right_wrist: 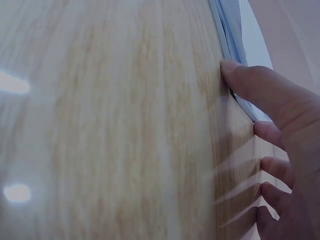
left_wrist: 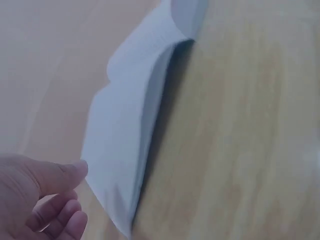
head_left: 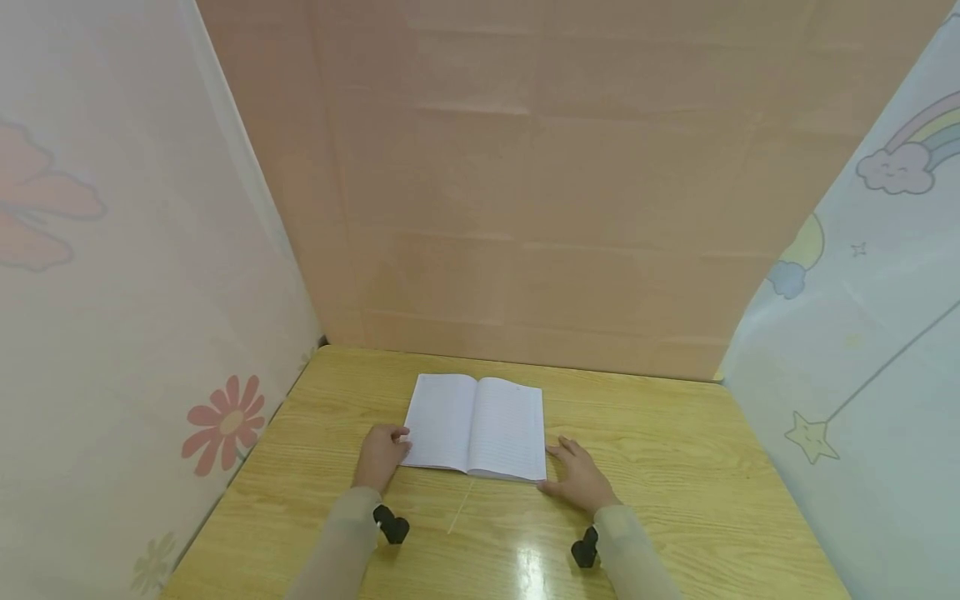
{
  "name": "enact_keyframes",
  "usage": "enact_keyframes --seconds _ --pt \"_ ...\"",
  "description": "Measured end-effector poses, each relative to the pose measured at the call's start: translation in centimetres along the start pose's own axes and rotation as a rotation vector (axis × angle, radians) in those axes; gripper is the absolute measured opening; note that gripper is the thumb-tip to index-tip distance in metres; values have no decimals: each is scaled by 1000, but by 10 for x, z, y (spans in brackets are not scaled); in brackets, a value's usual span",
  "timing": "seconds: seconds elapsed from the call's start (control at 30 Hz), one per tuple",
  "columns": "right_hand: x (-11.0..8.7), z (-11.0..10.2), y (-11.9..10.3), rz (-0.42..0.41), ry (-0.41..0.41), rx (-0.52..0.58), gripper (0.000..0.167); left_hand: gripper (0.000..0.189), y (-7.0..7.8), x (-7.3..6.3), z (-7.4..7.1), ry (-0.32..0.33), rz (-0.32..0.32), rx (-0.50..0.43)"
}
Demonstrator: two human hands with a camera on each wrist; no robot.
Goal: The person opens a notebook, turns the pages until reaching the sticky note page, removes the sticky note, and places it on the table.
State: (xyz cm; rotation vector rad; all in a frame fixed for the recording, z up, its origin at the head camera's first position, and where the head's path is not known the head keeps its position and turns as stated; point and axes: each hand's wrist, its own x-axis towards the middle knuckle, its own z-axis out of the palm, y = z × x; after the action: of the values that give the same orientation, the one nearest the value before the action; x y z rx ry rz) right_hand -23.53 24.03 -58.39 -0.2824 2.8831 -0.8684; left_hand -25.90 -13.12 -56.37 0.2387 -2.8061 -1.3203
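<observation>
An open notebook point(head_left: 506, 425) lies on the wooden table, its pages white with faint ruled lines and its spine pointing toward me. My left hand point(head_left: 381, 457) is at the left edge, fingers loosely bent. In the left wrist view the left thumb point(left_wrist: 75, 172) reaches the page edge, and the other fingers sit below it, apart from the thumb. My right hand point(head_left: 577, 477) rests by the lower right corner with its fingers spread. The right thumb point(right_wrist: 250, 82) touches the notebook's near edge in the right wrist view, while the fingertips stand along its side.
A thin pale ribbon point(head_left: 461, 505) trails from the notebook's spine onto the table point(head_left: 675, 467). A brown sheet point(head_left: 525, 183) hangs behind the table. Patterned cloth walls point(head_left: 135, 350) stand along both sides. Black wrist mounts point(head_left: 392, 525) sit on both sleeves.
</observation>
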Motion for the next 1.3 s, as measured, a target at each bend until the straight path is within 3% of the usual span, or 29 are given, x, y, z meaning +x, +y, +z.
enact_keyframes --seconds 0.17,0.4,0.57,0.73,1.0,1.2,1.3 --pt "2 2 2 1 6 -10 76 23 26 2 6 -12 82 -133" --pt "2 3 4 -1 4 -2 77 24 66 -4 25 -69 257 -315" --pt "1 3 4 -1 12 10 78 26 86 -8 41 -150 282 -368" --pt "2 3 3 7 12 1 77 26 93 -11 57 -221 274 -362" --pt "3 0 1 10 15 -8 77 27 93 -12 82 -292 319 -281" --pt "2 1 1 2 16 -15 76 26 90 -21 102 -364 301 -277" --pt "2 1 2 1 9 -16 76 23 87 -24 111 -377 342 -228"
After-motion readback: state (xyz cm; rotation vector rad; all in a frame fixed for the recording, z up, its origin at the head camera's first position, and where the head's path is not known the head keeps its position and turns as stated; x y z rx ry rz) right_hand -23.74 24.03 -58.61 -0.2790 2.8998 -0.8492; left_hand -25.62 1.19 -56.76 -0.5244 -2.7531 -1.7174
